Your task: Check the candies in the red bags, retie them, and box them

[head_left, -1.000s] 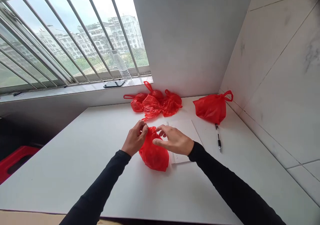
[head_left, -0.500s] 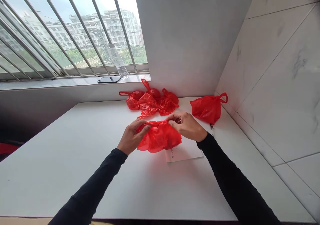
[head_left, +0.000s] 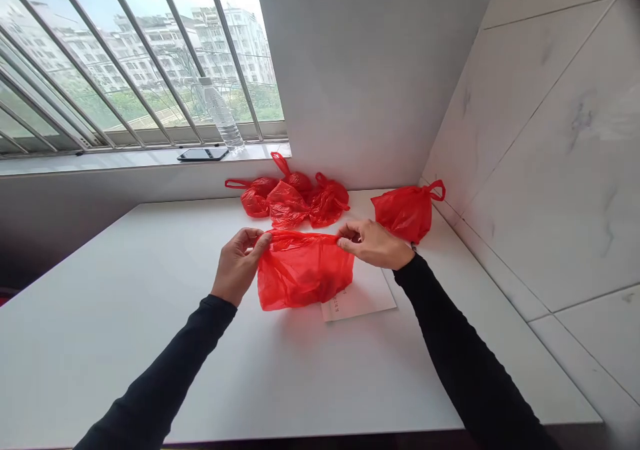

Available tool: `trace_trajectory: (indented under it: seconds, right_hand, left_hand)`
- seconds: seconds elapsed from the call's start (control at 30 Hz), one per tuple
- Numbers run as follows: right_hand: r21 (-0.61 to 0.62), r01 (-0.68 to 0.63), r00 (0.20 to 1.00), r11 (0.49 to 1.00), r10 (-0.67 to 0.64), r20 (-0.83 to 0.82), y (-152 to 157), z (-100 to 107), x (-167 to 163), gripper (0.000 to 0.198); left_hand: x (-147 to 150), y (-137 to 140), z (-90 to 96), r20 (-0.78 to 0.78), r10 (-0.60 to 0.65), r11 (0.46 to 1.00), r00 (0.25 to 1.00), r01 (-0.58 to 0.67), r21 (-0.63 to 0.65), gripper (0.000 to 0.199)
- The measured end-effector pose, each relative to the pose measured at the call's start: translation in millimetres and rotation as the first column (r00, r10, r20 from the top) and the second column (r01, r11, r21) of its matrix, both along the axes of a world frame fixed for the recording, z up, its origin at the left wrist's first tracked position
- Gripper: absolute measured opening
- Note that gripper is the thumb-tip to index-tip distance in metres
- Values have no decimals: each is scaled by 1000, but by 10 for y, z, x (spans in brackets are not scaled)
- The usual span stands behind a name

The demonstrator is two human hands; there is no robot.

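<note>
Left hand: fingers pinching the left end of the bag's upper edge
Right hand: fingers pinching the right end of that edge
Thin translucent red plastic bag: spread between both sets of fingers, its body below them; whether its bottom touches the flat white surface cannot be told
White rectangular paper booklet: on the surface, below the right fingers, partly covered by the bag
Writing: small dark characters near the booklet's left edge, too small to read
Cluster of crumpled red plastic bags: just beyond the fingers, loop handles up
Single red plastic bag with looped handle: beyond the right fingers, to their right
Clear plastic bottle: well beyond the left fingers, upright on the sill
</note>
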State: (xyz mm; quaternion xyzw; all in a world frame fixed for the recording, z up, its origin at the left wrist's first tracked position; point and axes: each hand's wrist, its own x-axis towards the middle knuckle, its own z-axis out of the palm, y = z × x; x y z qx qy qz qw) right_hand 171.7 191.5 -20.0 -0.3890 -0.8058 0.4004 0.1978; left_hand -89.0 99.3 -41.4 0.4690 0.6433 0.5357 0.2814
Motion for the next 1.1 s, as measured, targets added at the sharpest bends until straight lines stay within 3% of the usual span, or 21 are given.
trace_trajectory:
  seconds: [0.1,0.17,0.27,0.37,0.47,0.57,0.73,0.8,0.87,0.97,1.1]
  right_hand:
    - [-2,13,999,1000,-13,-37,-39,3,-39,31]
    - [-30,-21,996,999,19,-86,-107,0,-129,47]
    - [-32,-30,988,999,25,-153,-166,-15,-236,31]
    - [-12,103,974,995,-103,-203,-122,-26,-223,20]
    - [-70,203,937,977,-214,-275,-41,-20,-154,16]
    - [-104,222,897,969,-245,-368,-8,12,-115,17]
    - [-99,215,897,972,-237,-374,-71,128,-84,31]
    - [-93,183,920,979,-204,-334,-112,189,-58,16]
    - [-65,134,941,989,-148,-306,-155,251,-29,33]
    - [-41,9,965,999,-20,-260,-223,329,11,48]
    - [-45,-94,973,995,82,-214,-287,369,36,53]
  left_hand:
    - [9,1,30,78,-14,1000,997,15,-9,41]
    - [65,-20,66,113,-86,995,990,91,-41,45]
    - [112,-37,107,89,-127,989,988,132,-64,46]
    - [34,-14,94,8,50,999,999,-50,22,35]
    - [-101,14,66,-32,254,960,967,-248,128,26]
    - [-174,10,95,51,319,935,946,-323,144,23]
    - [-107,-33,223,316,121,978,941,-168,126,22]
    - [-60,-46,250,350,35,989,936,-83,124,19]
    - [-23,-51,253,311,-17,994,950,-17,105,22]
    - [-4,-50,240,240,-4,995,971,-21,102,24]
    - [-47,-40,250,364,21,990,931,-70,122,28]
